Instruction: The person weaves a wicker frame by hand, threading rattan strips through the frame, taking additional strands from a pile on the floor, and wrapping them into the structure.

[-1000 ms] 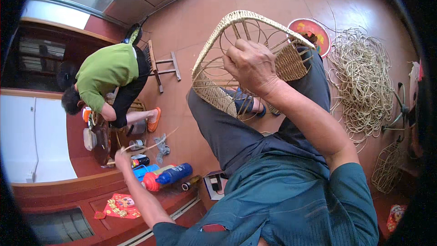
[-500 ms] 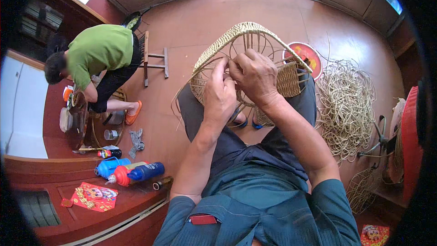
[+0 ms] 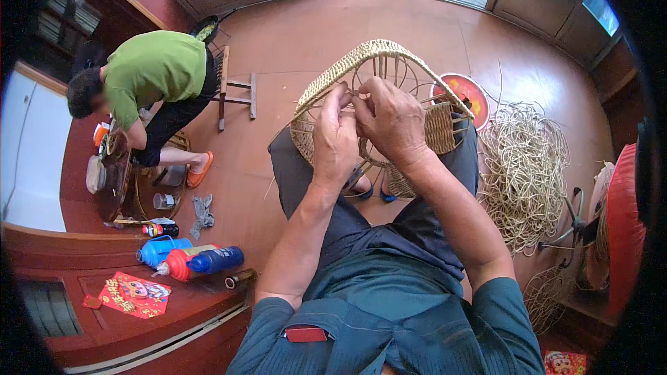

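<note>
Basket point(image 3: 439, 128) sits across the person's spread thighs point(image 3: 295, 175), probably to steady it while left hand point(image 3: 335, 144) and right hand point(image 3: 394, 125) meet, fingers bent, at its open middle, though whether either grip is closed on anything cannot be told.

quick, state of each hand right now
Left hand: fingers bent at the wickerwork; grip can't be told.
Right hand: fingers curled beside the left; grip can't be told.

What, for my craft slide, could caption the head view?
Left hand and right hand close together at a partly woven frame, pale strands heaped nearby.
</note>
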A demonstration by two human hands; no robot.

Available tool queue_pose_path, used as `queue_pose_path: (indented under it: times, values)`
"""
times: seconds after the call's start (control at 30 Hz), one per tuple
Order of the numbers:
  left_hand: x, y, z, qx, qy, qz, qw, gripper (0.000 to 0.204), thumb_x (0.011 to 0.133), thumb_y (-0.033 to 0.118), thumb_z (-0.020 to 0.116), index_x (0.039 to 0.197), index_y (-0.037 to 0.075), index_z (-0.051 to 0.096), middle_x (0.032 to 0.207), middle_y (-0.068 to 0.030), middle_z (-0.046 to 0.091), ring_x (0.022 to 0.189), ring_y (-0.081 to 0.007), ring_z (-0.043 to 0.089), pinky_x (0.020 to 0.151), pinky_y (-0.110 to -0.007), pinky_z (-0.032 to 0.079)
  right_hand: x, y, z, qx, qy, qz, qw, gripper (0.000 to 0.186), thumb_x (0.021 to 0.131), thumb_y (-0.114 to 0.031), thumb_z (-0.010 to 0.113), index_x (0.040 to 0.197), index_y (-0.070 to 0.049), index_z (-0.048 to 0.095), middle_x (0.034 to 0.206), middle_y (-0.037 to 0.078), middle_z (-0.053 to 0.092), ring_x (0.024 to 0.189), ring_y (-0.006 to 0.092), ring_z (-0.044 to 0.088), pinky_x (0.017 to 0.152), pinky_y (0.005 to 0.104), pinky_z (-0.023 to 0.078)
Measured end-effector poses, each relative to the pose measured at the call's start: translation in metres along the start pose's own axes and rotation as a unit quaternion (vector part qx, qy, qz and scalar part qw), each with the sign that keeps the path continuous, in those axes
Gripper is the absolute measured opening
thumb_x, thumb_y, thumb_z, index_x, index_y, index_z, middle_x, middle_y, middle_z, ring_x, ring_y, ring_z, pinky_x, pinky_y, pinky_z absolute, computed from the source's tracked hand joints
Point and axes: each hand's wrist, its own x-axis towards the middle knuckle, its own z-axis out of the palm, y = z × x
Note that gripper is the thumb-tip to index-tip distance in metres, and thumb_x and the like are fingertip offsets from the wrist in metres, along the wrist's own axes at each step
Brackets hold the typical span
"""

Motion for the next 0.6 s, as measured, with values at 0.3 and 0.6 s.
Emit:
queue_pose_path:
  times: [0.3,0.6]
  values:
    - [-0.004,-0.006,0.005,-0.155,0.030,-0.039,0.987,0.052,0.103,0.000,0.044,0.153,-0.012,0.045,0.147,-0.0273,0.062,0.134,-0.0294,0.065,0.109,-0.037,0.056,0.002,-0.001,0.002,-0.003,-0.020,0.028,0.999,0.017,0.099,-0.024,0.070,0.106,-0.009,0.065,0.093,0.013,0.074,0.084,0.0349,0.076,0.073,0.0484,0.061]
    - [0.015,0.009,-0.007,-0.125,-0.069,-0.145,0.979,0.049,0.098,0.000,0.046,0.145,-0.008,0.052,0.127,-0.0174,0.069,0.087,-0.0201,0.071,0.067,-0.031,0.061,0.021,-0.010,-0.019,-0.058,-0.125,0.070,0.988,0.028,0.104,-0.029,0.061,0.112,-0.004,0.070,0.093,0.023,0.077,0.088,0.0411,0.078,0.079,0.0514,0.061]
